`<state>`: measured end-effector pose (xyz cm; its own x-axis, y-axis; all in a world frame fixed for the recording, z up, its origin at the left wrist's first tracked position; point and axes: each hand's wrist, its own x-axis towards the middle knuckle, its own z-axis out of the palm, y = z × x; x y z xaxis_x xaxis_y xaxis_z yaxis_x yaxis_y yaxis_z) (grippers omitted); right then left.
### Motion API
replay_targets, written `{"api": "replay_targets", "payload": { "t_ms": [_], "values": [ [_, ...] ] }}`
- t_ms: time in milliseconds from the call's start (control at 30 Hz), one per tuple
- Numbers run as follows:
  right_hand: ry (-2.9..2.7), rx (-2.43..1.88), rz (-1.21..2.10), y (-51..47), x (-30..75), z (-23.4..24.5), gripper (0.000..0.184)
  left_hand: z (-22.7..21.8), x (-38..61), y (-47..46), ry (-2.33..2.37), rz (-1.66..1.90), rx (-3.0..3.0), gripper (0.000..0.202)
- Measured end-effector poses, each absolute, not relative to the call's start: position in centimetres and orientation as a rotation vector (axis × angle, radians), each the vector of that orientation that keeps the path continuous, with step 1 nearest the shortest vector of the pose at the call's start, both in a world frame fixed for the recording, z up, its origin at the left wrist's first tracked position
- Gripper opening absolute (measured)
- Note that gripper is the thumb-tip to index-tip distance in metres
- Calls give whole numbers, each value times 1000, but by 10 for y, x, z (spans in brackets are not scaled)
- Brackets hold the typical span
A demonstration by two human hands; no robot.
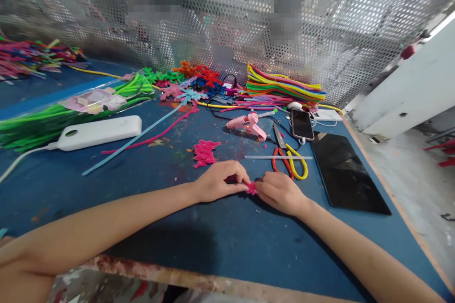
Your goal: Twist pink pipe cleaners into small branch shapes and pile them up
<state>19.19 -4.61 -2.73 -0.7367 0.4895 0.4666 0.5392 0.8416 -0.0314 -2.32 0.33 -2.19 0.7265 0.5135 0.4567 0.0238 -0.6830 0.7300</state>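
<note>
Between my two hands, just over the blue tabletop [227, 236], is a small bent piece of magenta pipe cleaner [251, 188]. My left hand [222, 181] pinches its left side with thumb and forefinger. On the other side, the curled fingers of my right hand [280, 192] grip it too. Beyond my left hand lies a small pile of folded magenta pipe-cleaner shapes [205, 152]. Scissors [286, 156] with one red and one yellow handle rest past my right hand, with a translucent glue stick [259, 157] lying across them.
A pink glue gun [247, 125] lies farther back. To the right are a phone [302, 125] and a dark tablet [350, 170]. A white power strip [101, 132] and bagged green pipe cleaners [131, 90] are at left. Stacked colourful pipe cleaners [280, 85] lie before a perforated metal screen [227, 23].
</note>
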Motion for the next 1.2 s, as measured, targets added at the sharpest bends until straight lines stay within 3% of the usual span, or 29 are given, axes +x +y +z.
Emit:
{"api": "replay_targets", "payload": {
  "t_ms": [167,633,733,933,1200],
  "values": [
    [-2378,-879,-67,-47,191,-35,11,-17,-22,2,507,987,2285,14],
    [-2253,-943,-104,-47,195,-31,13,-18,-20,1,643,893,2322,19],
    [-2140,-993,71,-48,192,-31,14,-18,-20,1,660,932,2274,17],
    [-1581,-1143,771,-40,189,-32,23,-20,-20,7,720,1099,2010,13],
    [-1509,-1200,841,-38,188,-30,19,-34,-14,29,748,1161,1249,16]
  ]
}}
